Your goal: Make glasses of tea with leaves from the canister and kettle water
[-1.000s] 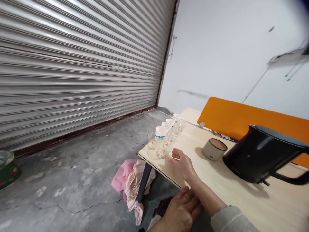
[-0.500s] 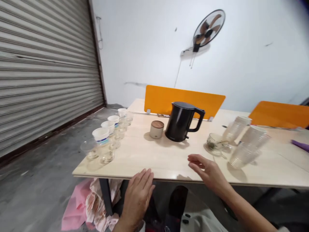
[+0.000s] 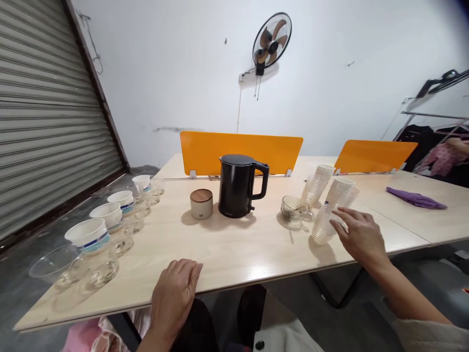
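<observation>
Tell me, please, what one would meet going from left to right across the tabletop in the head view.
White paper cups, wooden-lidded canister, black electric kettle, ribbed glass cup, stacked clear plastic cups, right hand, purple cloth.

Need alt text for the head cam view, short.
A person's right hand reaches to stacked clear plastic cups on a pale wooden table, the left hand resting at its near edge. A black electric kettle, wood-lidded canister and row of white paper cups stand nearby.
</observation>
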Demonstrator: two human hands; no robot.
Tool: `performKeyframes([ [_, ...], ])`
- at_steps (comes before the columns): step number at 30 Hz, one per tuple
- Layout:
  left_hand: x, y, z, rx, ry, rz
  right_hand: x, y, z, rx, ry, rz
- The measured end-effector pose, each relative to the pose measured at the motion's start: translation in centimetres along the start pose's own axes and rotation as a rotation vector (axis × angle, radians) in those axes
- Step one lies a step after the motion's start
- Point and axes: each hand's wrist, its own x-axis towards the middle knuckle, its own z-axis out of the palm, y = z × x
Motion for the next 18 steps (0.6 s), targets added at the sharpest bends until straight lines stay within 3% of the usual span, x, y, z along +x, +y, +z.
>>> performKeyframes([
  [5, 0.6, -0.5, 1.4, 0.024, 0.051, 0.043, 0.8, 0.5, 1.1, -0.001, -0.121, 0.0],
  [18, 0.4, -0.6, 1.5, 0.104, 0.065, 0.085, 1.4, 0.8, 0.9, 0.074, -0.114, 0.169],
])
